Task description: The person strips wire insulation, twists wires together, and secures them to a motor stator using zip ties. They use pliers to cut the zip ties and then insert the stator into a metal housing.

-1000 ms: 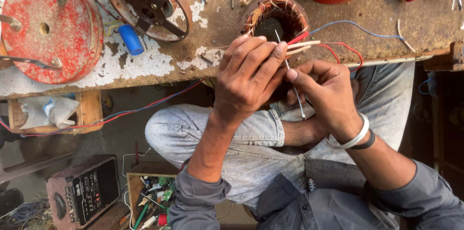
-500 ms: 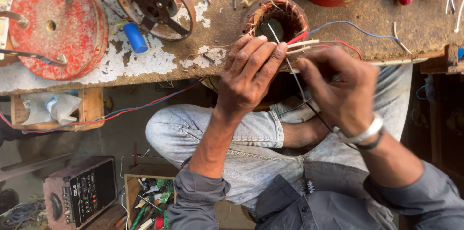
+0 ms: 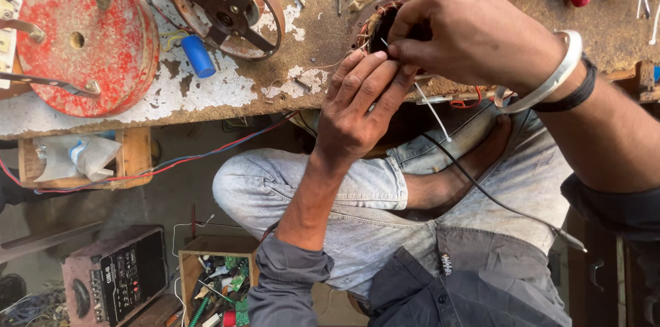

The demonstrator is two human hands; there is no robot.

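Honestly, the risky bit is that small wound coil (image 3: 377, 24) sitting at the near edge of the table (image 3: 206, 93), mostly hidden under both hands. The copper turns look thin, so from what I can see a hard tug could nick or snap a strand.

The right hand (image 3: 474, 24) is clenched over the top of the coil, fingers pinching a thin white strip (image 3: 434, 115) that hangs down past the table edge. Pull it at a bad angle and I'd guess it tears or drags the winding out of shape. The left hand (image 3: 361, 110) comes up from below, fingers spread and pressed against the coil's near side, not really gripping anything I can make out. If that bracing slips, the coil could tip off the edge into the lap.

A black cable (image 3: 495, 196) trails across the knees, easy to snag with a wrist. Further left on the table sit a rusty spoked wheel (image 3: 227, 11), a blue cylinder (image 3: 199, 56) and a red disc (image 3: 82, 38), well apart from the work.
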